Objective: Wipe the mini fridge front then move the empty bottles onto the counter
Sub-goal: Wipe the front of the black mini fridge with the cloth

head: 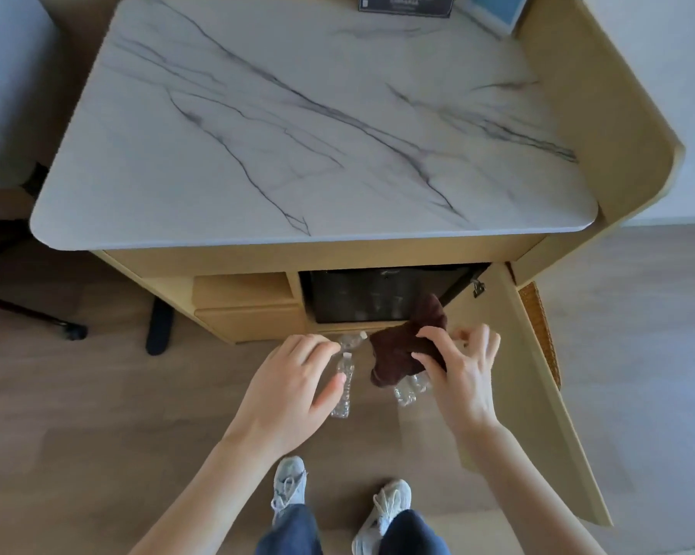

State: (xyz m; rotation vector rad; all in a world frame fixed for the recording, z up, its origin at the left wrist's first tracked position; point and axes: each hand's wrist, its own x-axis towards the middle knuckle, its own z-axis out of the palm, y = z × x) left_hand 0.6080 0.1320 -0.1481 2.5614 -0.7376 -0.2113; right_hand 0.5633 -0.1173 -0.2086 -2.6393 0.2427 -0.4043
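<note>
The right hand [458, 374] pinches a crumpled dark-brown soft cloth [402, 350] below the glossy black mini fridge front [362, 294]; the left hand [294, 390] hovers empty, fingers spread. Clear crinkled plastic bottles [344, 388] lie on the wood-grain floor [97, 394], near the desk's front edge. Best flatten the cloth and wipe with overlapping strokes.

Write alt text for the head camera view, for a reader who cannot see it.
A person's right hand holds a dark brown cloth in front of a black mini fridge under a marble counter, its cabinet door swung open. The left hand reaches over clear plastic bottles lying on the wood floor.
</note>
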